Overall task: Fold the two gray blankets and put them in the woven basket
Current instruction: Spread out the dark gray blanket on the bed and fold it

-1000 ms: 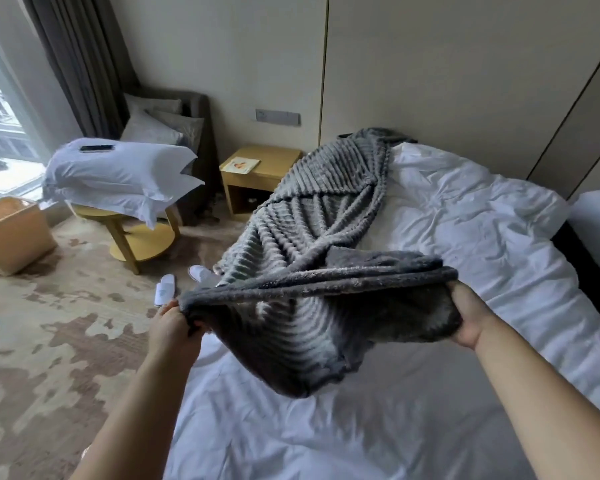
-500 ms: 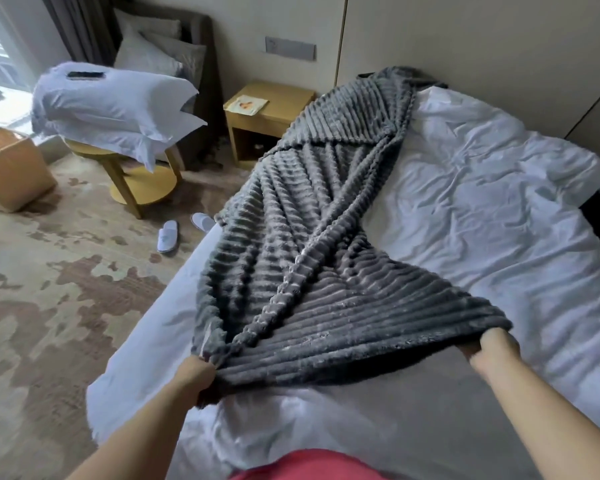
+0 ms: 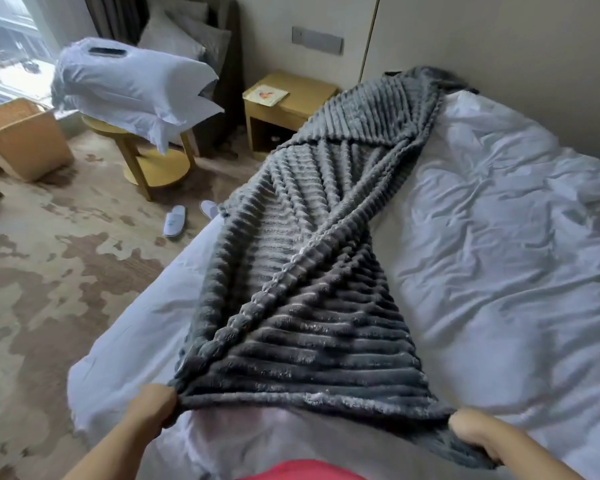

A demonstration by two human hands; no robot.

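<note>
Lying twisted lengthwise, ribbed gray blanket [image 3: 312,271]

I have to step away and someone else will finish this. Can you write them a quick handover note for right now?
Left hand grips the near left corner of the gray blanket; right hand grips the near right corner. The blanket lies lengthwise on the white bed, twisted midway, not yet neatly folded. Woven basket stands on the floor by the window. No second blanket in view. Left: untwist, fold, basket both.
</note>
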